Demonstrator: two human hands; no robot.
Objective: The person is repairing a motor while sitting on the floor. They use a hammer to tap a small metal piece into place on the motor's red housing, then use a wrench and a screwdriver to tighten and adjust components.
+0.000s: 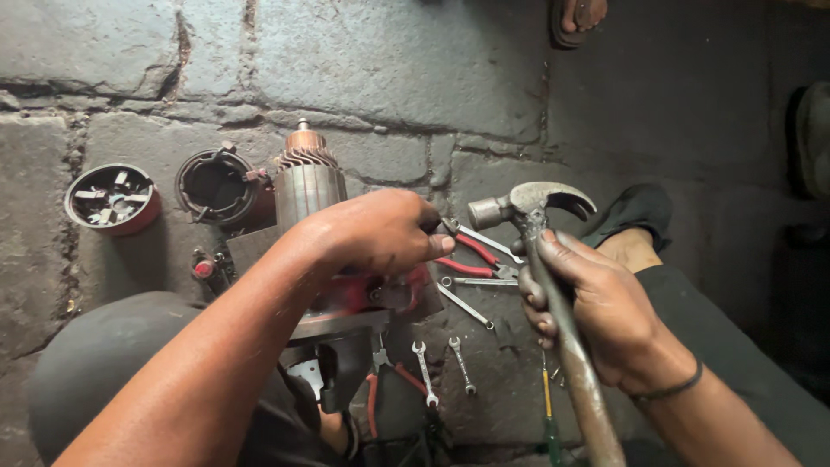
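Note:
My right hand [596, 316] grips a worn claw hammer [529, 207] by its handle, head up and level with the motor part. My left hand [376, 233] lies closed over a motor rotor [307, 182] with a copper commutator on top, standing upright on a metal and red housing [363, 298]. The left fingers cover the rotor's right side and seem to pinch something small that I cannot make out. The hammer head is a short gap to the right of my left fingertips.
On the stone floor lie red-handled pliers [471, 259], several small spanners [425, 374], a yellow screwdriver [547, 398], a round red cover [112, 199] and a dark winding ring [216, 186]. Another person's sandalled foot [577, 19] is at the top.

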